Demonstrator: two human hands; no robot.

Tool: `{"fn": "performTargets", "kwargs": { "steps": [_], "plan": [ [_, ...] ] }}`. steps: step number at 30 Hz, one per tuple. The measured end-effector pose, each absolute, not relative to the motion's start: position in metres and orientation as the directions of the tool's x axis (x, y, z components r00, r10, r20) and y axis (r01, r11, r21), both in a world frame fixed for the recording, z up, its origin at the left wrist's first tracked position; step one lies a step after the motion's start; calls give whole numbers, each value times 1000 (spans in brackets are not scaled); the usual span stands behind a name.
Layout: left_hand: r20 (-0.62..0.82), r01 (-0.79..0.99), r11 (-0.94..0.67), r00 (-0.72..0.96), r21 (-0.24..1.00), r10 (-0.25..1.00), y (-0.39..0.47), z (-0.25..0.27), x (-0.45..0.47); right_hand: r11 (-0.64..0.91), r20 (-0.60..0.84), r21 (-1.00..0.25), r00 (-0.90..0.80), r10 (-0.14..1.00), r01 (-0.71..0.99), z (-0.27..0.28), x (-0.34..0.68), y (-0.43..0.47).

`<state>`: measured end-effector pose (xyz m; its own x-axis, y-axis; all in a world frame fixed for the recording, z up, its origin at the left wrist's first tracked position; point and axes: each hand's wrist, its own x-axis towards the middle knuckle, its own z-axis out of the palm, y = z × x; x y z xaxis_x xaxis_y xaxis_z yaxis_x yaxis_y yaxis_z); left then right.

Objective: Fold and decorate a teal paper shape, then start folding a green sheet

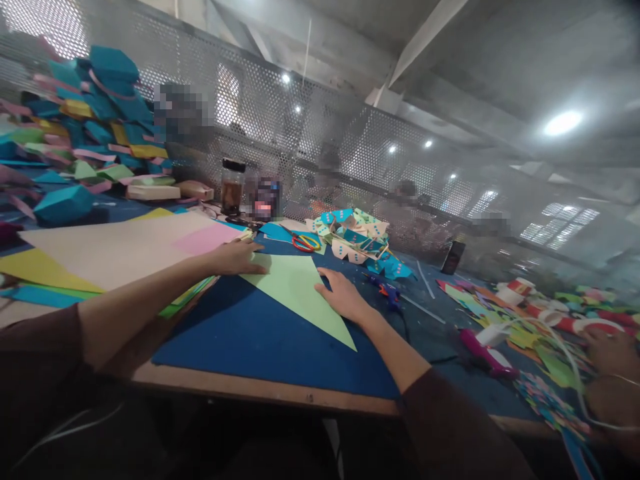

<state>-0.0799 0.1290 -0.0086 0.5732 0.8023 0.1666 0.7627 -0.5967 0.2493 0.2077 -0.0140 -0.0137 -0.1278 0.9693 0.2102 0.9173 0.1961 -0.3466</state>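
Note:
A light green sheet of paper (295,287) lies on the blue tabletop in front of me, one corner pointing toward the table's front edge. My left hand (235,257) rests at its upper left corner, thumb and fingers stretched out. Along the right edge of the paper lies my right hand (341,295), with its fingers apart and their tips touching the sheet. Neither hand grips anything. Just beyond the sheet are red-and-yellow-handled scissors (305,242). A blue glue gun (387,291) sits to the right of my right hand.
Large cream paper (125,250) covers yellow and green sheets at left. Teal paper shapes (113,67) pile behind them. A dark-lidded jar (233,187) and folded, dotted paper pieces (357,233) stand farther back. A magenta power strip (485,353) and another person's hand (607,350) are at right.

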Motion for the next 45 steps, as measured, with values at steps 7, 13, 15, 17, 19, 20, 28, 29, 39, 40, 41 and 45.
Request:
{"fn": "performTargets", "kwargs": {
  "steps": [7,13,15,17,19,20,28,29,39,40,41,45],
  "plan": [
    [182,750,-614,586,246,789,131,-8,-79,195,275,-523,-53,960,829,-22,211,-5],
    [240,712,-617,569,336,787,134,-9,-77,212,305,-744,41,951,634,-29,211,5],
    [268,688,-607,545,398,794,135,-10,-77,205,299,-799,78,951,565,-33,212,8],
    [296,656,-599,523,459,799,134,-10,-77,198,287,-844,107,952,499,-36,213,11],
    [319,614,-593,505,521,802,133,-10,-76,193,271,-881,126,954,433,-38,214,12],
    [328,589,-587,493,555,805,133,-9,-76,192,264,-896,133,955,399,-39,214,12],
    [312,309,-404,307,861,899,128,2,-72,238,268,-960,240,933,145,-33,225,9],
    [294,262,-372,293,891,910,126,3,-71,248,272,-961,260,927,123,-31,228,9],
    [143,52,-188,458,981,877,103,10,-65,331,317,-944,340,885,18,-19,237,8],
    [140,52,-186,468,981,872,103,10,-65,334,320,-942,336,886,16,-18,237,8],
    [139,52,-185,474,981,869,103,9,-65,335,321,-942,330,888,15,-18,236,7],
    [143,38,-183,475,982,868,105,7,-65,311,300,-950,297,907,12,-17,235,5]
  ]
}}
